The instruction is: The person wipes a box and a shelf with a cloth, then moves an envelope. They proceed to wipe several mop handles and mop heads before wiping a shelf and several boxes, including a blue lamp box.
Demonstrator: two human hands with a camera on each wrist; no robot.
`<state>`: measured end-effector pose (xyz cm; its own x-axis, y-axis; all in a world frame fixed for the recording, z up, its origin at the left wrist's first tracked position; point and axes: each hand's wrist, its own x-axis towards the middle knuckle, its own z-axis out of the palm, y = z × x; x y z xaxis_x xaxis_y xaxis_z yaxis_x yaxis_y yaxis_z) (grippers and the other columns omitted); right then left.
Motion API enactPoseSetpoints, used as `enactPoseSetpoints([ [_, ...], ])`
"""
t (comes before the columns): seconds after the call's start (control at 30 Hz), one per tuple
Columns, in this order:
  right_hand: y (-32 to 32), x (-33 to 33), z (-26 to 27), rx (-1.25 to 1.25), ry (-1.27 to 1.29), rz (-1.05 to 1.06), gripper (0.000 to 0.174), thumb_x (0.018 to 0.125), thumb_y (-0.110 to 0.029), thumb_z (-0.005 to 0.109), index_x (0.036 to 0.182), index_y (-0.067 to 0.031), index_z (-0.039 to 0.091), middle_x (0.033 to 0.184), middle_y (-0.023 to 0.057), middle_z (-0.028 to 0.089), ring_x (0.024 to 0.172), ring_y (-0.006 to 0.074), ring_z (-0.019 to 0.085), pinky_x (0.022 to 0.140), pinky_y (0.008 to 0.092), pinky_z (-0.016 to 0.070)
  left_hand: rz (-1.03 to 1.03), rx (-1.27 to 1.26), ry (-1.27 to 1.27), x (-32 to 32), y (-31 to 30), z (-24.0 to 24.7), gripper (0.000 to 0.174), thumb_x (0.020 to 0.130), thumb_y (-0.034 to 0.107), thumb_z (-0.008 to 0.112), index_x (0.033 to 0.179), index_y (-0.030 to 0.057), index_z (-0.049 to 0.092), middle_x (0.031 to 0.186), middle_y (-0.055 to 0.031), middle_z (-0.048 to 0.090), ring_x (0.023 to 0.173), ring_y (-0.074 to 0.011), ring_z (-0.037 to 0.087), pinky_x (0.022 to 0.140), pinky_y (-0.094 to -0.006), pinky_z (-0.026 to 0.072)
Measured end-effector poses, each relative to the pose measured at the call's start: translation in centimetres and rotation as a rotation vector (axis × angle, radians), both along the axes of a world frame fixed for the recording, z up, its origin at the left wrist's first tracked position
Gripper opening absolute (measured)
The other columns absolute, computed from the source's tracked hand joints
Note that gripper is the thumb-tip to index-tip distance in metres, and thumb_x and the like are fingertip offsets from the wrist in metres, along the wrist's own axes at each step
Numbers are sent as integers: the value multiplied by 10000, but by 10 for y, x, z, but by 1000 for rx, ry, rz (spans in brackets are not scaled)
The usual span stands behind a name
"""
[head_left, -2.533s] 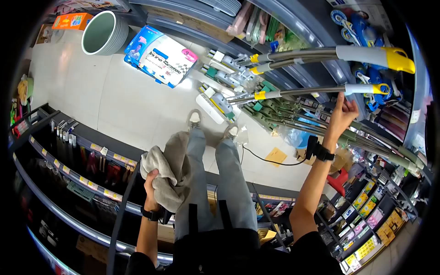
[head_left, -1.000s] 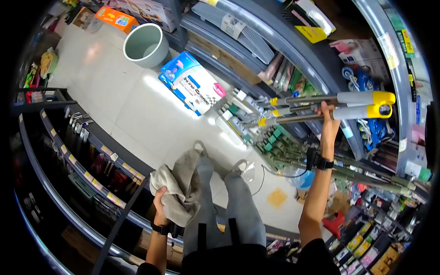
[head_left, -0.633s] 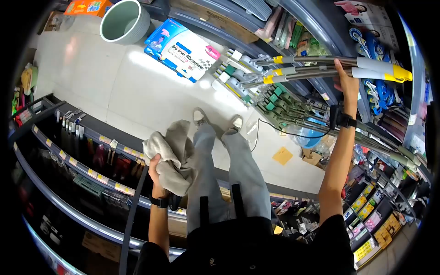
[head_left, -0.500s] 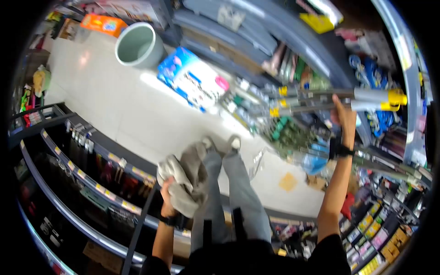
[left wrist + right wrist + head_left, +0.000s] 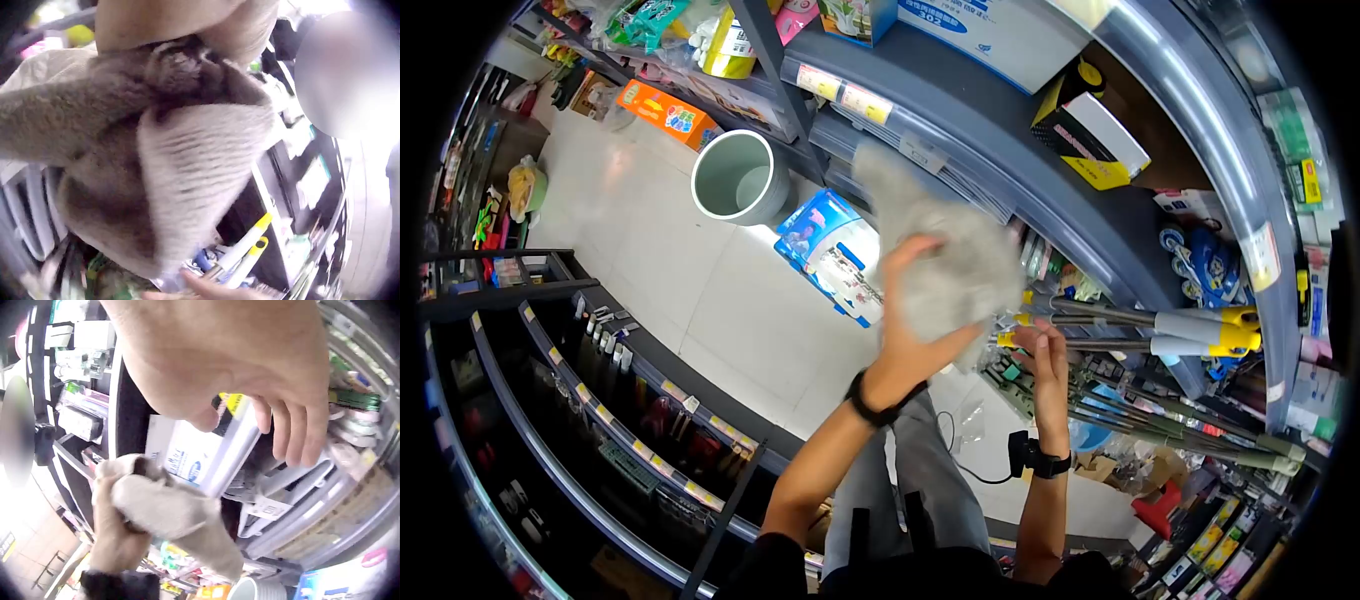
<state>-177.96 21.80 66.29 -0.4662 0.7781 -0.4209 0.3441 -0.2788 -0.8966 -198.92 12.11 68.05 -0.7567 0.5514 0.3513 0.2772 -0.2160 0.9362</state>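
Note:
My left hand [image 5: 908, 335] grips a bunched grey-beige towel [image 5: 960, 265], raised in front of me at the middle of the head view. In the left wrist view the ribbed towel [image 5: 194, 162] hangs in folds below that hand. My right hand [image 5: 1048, 385] is lifted to the right of the towel with nothing in it. Its fingers bend loosely in the right wrist view, where the palm [image 5: 237, 362] is bare. Just beyond it in the head view stand the mop handles [image 5: 1170, 345] with grey grips and yellow ends, leaning on the shelves. The towel covers part of the mops' lower ends.
A pale green bucket [image 5: 740, 178] and a blue-and-white package [image 5: 830, 255] sit on the floor by the grey shelving [image 5: 980, 110]. A dark rack [image 5: 600, 420] runs along the left. More green mop poles [image 5: 1200, 435] lean at the right.
My left hand has raised the towel from beside my legs towards the shelf and the right. My right hand has come off the mop handles and moved left, nearer the towel.

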Motion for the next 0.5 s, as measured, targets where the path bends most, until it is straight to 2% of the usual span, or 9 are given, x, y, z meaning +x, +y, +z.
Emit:
enactPoseSetpoints([
  [0.07,8,-29,20,160,94,-90,365,1056,-317,455,1268,-23,489,1110,133,631,1041,206,620,876,321,488,55,115,225,-18,66,-4,711,633,134,827,1283,129,539,1396,-200,444,1281,-388,437,1064,-437,364],
  [0.13,19,-49,32,184,109,-80,358,1055,-316,457,1248,-18,500,1106,133,631,1029,206,623,867,323,492,184,-92,515,-42,116,-19,745,573,160,860,1262,191,578,1405,-197,443,1289,-406,419,1076,-479,318],
  [0.2,26,-62,31,200,128,-60,326,1056,-300,459,1200,-15,521,1091,122,632,991,197,631,845,317,497,179,-176,542,-59,141,-47,747,559,191,867,1253,222,592,1427,-192,440,1319,-411,393,1079,-506,298],
  [0.23,25,-65,28,201,124,-49,326,1056,-300,459,1200,-15,521,1091,122,632,991,197,631,845,317,497,166,-258,570,-67,145,-56,749,545,221,874,1244,254,607,1448,-187,438,1350,-416,368,1082,-532,277],
  [0.37,11,-71,18,151,46,-6,277,1054,-275,469,1182,-36,529,1086,101,636,945,172,633,809,301,498,164,-213,560,-100,140,-80,763,556,231,868,1266,251,590,1474,-156,417,1369,-427,347,1072,-575,262],
  [0.43,4,-75,12,92,51,42,256,1053,-254,470,1178,-39,531,1079,94,634,920,165,629,802,297,496,339,-163,547,-148,136,-85,777,556,250,866,1275,245,572,1496,-165,384,1385,-445,322,1100,-588,232],
  [0.47,-1,-78,12,70,20,30,233,1051,-232,474,1170,-40,532,1085,91,625,914,161,619,805,291,491,334,-152,543,-165,132,-79,777,556,250,866,1275,245,572,1496,-165,384,1385,-445,322,1100,-588,232],
  [0.5,-6,-82,13,76,15,46,224,1047,-221,483,1171,-41,530,1087,90,615,920,157,610,812,286,486,402,-226,546,-179,126,-68,769,562,237,863,1270,229,565,1496,-183,374,1382,-455,324,1112,-586,232],
])
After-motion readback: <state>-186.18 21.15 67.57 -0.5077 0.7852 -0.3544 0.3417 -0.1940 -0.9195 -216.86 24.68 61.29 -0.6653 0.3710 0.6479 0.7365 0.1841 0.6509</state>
